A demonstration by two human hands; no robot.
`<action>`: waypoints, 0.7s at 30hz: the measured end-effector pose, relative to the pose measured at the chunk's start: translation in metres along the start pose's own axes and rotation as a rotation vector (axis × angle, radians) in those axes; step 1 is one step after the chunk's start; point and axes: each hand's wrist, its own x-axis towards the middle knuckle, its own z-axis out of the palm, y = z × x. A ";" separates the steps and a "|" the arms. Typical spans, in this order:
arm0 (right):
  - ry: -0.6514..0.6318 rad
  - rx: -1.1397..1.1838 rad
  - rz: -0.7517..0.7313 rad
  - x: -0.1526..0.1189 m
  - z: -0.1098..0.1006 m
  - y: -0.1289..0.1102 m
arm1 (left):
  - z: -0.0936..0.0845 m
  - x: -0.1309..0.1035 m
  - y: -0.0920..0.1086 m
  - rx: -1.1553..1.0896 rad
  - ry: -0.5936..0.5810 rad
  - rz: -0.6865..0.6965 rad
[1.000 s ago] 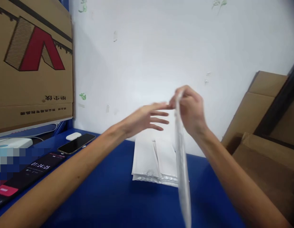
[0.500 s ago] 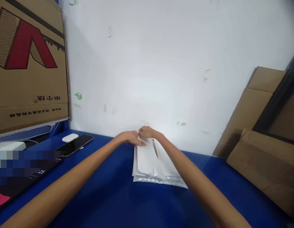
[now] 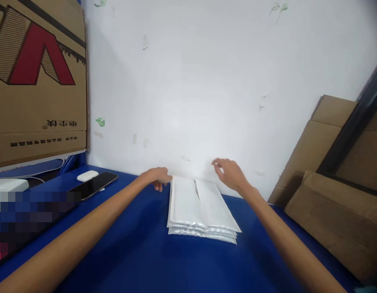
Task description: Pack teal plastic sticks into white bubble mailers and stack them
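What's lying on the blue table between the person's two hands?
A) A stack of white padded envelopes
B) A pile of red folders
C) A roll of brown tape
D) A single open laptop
A: a stack of white padded envelopes lies flat on the blue table, with the left hand at its far left corner and the right hand raised just past its far right corner.

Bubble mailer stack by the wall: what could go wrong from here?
The stack of white bubble mailers is uneven, its layers fanned at the near edge, so a nudge might slide the glossy envelopes apart. The left hand sits at its far-left corner and the right hand hovers by the far-right corner; uneven pushing could skew it.
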 end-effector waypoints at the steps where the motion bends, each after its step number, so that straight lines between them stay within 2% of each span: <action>1: 0.029 -0.018 0.041 -0.017 0.002 0.015 | 0.002 0.002 -0.003 0.008 0.034 -0.001; 5: 0.028 -0.073 0.185 -0.083 0.028 0.064 | 0.020 0.017 -0.018 0.066 0.218 0.019; 9: -0.060 -0.098 0.239 -0.125 0.052 0.087 | 0.046 0.036 -0.030 0.121 0.296 0.055; 15: -0.086 -0.090 0.322 -0.142 0.062 0.085 | 0.072 0.043 -0.031 0.198 0.347 0.069; 21: -0.023 0.029 0.276 -0.141 0.067 0.070 | 0.074 0.036 -0.028 0.233 0.342 0.037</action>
